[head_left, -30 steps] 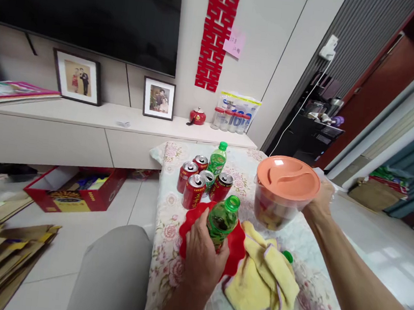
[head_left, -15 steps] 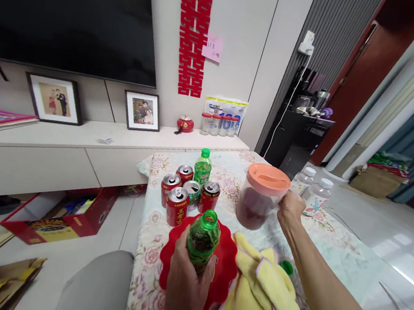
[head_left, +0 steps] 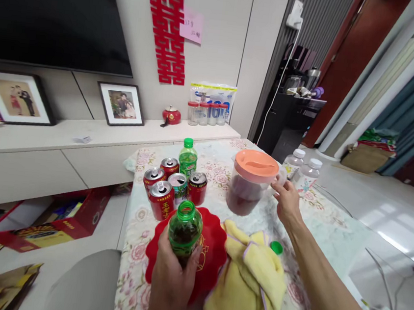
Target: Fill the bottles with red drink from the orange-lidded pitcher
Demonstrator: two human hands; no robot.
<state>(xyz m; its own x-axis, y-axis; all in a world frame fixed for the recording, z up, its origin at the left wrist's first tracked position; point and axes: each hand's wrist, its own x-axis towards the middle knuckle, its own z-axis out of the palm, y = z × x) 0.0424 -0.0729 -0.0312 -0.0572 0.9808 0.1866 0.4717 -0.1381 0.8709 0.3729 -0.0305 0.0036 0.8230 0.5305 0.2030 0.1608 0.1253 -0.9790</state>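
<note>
Room between pitcher (head_left: 248,185), cans (head_left: 179,185), tray rim (head_left: 216,234)

The left hand (head_left: 174,276) is curled in a grip, thumb on its right side, the bare wrist (head_left: 165,306) close to the body. The right arm (head_left: 326,268) stretches farther forward, bare, slanting inward; the right hand (head_left: 286,200) has loosely bent fingers pointing left.
</note>
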